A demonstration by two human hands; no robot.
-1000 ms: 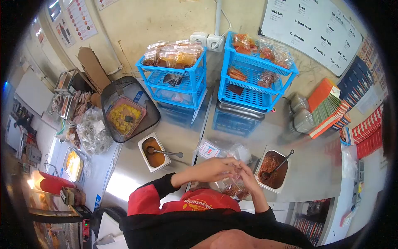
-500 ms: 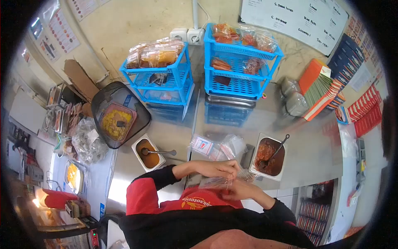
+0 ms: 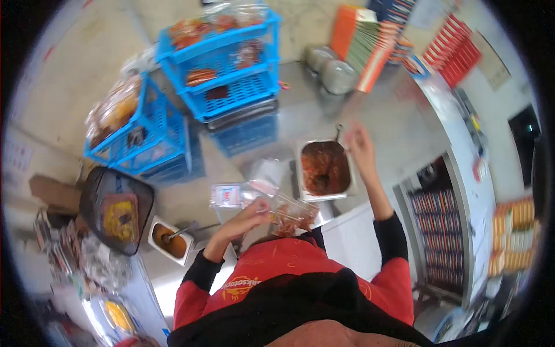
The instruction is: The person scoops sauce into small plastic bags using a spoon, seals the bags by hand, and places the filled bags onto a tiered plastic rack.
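Note:
My left hand is closed at the edge of a clear plastic bag with reddish-brown contents, close in front of the apron. To the right, my right hand is raised beside a steel container of red sauce. Its fingers are smeared by motion. A ladle leans in the sauce with its handle up, near those fingers; whether they touch cannot be made out. Flat clear bags lie on the counter beyond my left hand, next to a printed packet.
Two blue tiered racks with filled bags stand at the back. On the left are a smaller container of brownish sauce with a spoon and a dark basket holding yellow food. Wrapped round bundles sit near orange boxes.
The view has turned rightward. My hands, together at the bag before, are now apart: the right has moved to beside the sauce container, while the left stays at the bag.

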